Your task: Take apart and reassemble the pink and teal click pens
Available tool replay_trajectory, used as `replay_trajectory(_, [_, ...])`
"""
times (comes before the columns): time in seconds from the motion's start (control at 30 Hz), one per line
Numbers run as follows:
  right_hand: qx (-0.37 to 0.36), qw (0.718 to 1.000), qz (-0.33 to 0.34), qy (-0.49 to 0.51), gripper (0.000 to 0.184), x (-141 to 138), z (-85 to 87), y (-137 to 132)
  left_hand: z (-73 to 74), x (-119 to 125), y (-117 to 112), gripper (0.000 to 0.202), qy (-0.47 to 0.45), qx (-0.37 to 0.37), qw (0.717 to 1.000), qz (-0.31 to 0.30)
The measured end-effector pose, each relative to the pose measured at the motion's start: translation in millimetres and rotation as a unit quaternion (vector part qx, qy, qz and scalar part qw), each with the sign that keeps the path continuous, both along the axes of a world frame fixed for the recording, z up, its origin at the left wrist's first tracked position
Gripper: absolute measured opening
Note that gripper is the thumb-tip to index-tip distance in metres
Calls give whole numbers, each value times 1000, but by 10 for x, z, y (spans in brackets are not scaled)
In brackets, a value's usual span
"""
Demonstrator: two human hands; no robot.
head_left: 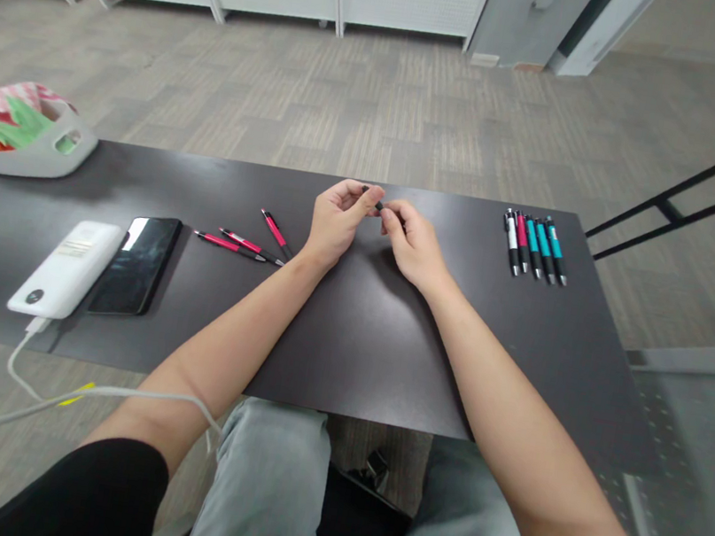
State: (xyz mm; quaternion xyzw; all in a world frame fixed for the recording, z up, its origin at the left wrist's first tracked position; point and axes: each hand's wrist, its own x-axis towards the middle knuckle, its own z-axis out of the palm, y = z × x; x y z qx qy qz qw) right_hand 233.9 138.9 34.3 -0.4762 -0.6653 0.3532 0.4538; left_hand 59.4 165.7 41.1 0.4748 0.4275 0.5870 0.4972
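Note:
Over the far middle of the table, my left hand [342, 216] and my right hand [415, 245] meet with fingers pinched on one pen [378, 206]. Only small black parts of this pen show between the fingertips; the rest is covered. To the left of my left hand lie three red pens with black ends: one red pen [277, 231] slants beside the wrist, and two others [230, 245] lie nearly flat across, close together. Off to the right of my right hand, several pens [535, 247] in white, red and teal lie side by side in a row.
A black phone [137, 266] lies against a white power bank [68, 268], whose white cable [110, 392] runs off the front edge past my left forearm. At the far left stands a white basket [65, 157] with colourful wrapping. A black metal rail [697, 193] rises beyond the right edge.

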Motion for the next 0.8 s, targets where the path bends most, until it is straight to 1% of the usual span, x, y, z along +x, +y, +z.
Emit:
replay_trajectory(0.13, [24, 1000, -15, -2, 47, 34, -106, 44, 2, -9, 25, 50, -10, 11, 1000, 16])
replay_trajectory(0.23, [38, 999, -17, -13, 46, 80, -203, 70, -26, -15, 83, 55, -37, 36, 998, 45])
replay_trajectory(0.3, [38, 999, -18, -27, 49, 109, -220, 73, -59, -22, 136, 57, -53, 57, 995, 61])
replay_trajectory(0.37, [34, 999, -20, -37, 53, 131, -188, 67, -101, -38, 194, 56, -58, 77, 993, 75])
replay_trajectory(0.43, [30, 998, -27, -41, 58, 143, -122, 56, -144, -65, 249, 52, -56, 90, 990, 89])
replay_trajectory(0.57, [25, 997, -60, -37, 63, 149, 14, 44, -181, -120, 313, 41, -59, 86, 988, 114])
replay_trajectory(0.67, [20, 996, -81, -33, 62, 156, 51, 50, -138, -124, 300, 37, -49, 77, 990, 112])
replay_trajectory(0.8, [11, 995, -100, -27, 59, 181, 29, 61, -35, -92, 232, 36, -31, 63, 992, 101])
